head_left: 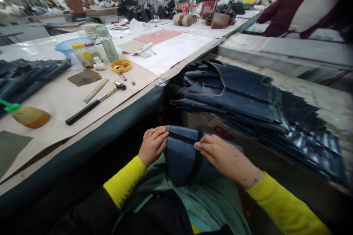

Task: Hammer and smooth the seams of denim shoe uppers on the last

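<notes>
Across my lap, over a green cloth (217, 205), lies a dark blue leather-like panel (179, 161) with black strips crossing on it. My left hand (154, 145) grips the panel's left edge, fingers together on top near the end of one strip. My right hand (224, 158) is closed in a pinch around a small whitish, rounded piece (197, 146). That piece touches the panel where the black strips meet. Most of it is hidden by the fingers, so its kind cannot be made out.
A hammer (96, 105), a wooden stick (96, 91), a glue bottle (31, 115), jars (82, 55) and a yellow dish (120, 67) sit on the table at left. Stacked blue panels (237, 91) lie at right. A person in a dark red sleeve (284, 7) is beyond.
</notes>
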The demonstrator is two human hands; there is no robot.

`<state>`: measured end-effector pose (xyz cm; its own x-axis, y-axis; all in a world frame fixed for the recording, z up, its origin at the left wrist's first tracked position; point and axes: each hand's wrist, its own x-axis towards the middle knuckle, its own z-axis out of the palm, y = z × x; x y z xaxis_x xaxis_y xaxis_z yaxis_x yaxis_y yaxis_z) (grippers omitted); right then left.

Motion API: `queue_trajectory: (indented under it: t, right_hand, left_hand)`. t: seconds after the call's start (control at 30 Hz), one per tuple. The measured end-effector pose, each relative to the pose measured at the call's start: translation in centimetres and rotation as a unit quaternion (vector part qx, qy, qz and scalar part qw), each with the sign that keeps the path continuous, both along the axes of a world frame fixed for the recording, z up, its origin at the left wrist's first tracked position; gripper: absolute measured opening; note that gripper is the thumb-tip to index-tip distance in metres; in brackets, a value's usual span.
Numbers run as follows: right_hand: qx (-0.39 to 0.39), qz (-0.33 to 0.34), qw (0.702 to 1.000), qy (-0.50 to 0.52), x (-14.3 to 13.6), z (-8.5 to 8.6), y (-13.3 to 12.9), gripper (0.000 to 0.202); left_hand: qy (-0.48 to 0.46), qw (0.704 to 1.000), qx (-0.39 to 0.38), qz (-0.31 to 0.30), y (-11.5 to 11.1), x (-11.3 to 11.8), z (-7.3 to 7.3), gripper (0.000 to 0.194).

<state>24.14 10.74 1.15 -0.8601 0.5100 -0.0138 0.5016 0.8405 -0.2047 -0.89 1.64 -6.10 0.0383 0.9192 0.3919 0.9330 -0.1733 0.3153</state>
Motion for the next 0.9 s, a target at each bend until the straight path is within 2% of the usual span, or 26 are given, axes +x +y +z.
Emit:
queue_trajectory:
  t: [0.17, 0.33, 0.5, 0.63, 0.7, 0.77, 0.8, 0.87, 0.9]
  right_hand:
    - [0.003, -0.027, 0.999, 0.042, -1.0, -1.2, -1.2, 0.025]
    - [-0.023, -0.034, 0.996, 0.082, -1.7, -2.2, -1.5, 0.024]
    - [-0.020, -0.040, 0.995, 0.086, -1.2, -2.7, -1.6, 0.025]
    - [-0.009, -0.052, 0.993, 0.107, -0.3, -3.2, -2.0, 0.026]
    - [-0.002, -0.060, 0.989, 0.132, 0.2, -3.6, -2.4, 0.028]
    - [0.006, -0.070, 0.985, 0.155, 0.5, -4.0, -2.9, 0.029]
    - [0.011, -0.077, 0.984, 0.163, 0.6, -4.1, -3.2, 0.030]
    - [0.021, -0.092, 0.981, 0.169, 0.7, -4.3, -3.7, 0.031]
    - [0.027, -0.101, 0.980, 0.169, 0.6, -4.4, -3.9, 0.031]
  left_hand:
    - [0.047, 0.998, -0.024, -0.024, -0.2, 0.5, 1.5, 0.031]
    - [0.048, 0.994, -0.018, -0.092, 0.4, 2.2, 1.4, 0.033]
    - [0.075, 0.993, -0.026, -0.086, 0.7, 1.7, 1.3, 0.032]
    - [0.105, 0.993, -0.031, -0.040, 0.1, 0.2, 1.3, 0.028]
    - [0.126, 0.991, -0.045, -0.021, -0.1, -1.6, 1.9, 0.027]
    - [0.150, 0.986, -0.070, -0.002, -0.3, -5.0, 3.3, 0.029]
    - [0.159, 0.984, -0.074, 0.032, -0.3, -7.2, 4.3, 0.031]
    - [0.177, 0.967, -0.069, 0.169, -0.4, -12.6, 6.7, 0.037]
    - [0.177, 0.957, -0.068, 0.218, -0.6, -15.4, 7.8, 0.041]
